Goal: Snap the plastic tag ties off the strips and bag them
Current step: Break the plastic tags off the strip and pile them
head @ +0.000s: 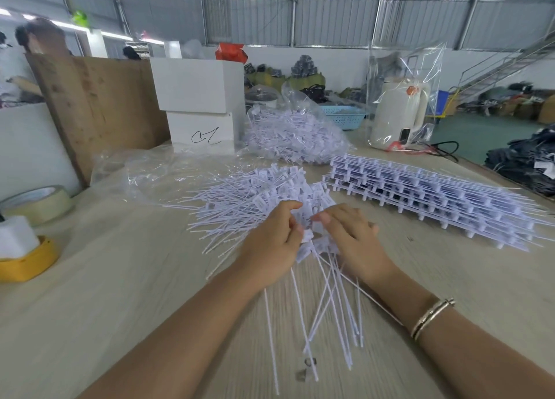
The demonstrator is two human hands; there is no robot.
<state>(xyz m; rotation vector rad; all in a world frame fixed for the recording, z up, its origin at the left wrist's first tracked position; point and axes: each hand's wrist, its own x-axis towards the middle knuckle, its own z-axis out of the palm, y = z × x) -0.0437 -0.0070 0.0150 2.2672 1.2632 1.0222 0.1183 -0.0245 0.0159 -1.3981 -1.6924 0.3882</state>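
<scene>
My left hand and my right hand meet at the table's middle, both with fingers curled round a bunch of white tag ties whose thin tails fan toward me. Just beyond the hands lies a loose pile of snapped-off ties. A stack of uncut tie strips lies to the right. Further back a clear plastic bag holds many ties. An empty clear bag lies flat at the left of the pile.
Two white boxes stand at the back, beside a brown board. A white kettle in clear wrap stands back right. Tape rolls and a yellow roll sit at the left edge. Two small scraps lie near me.
</scene>
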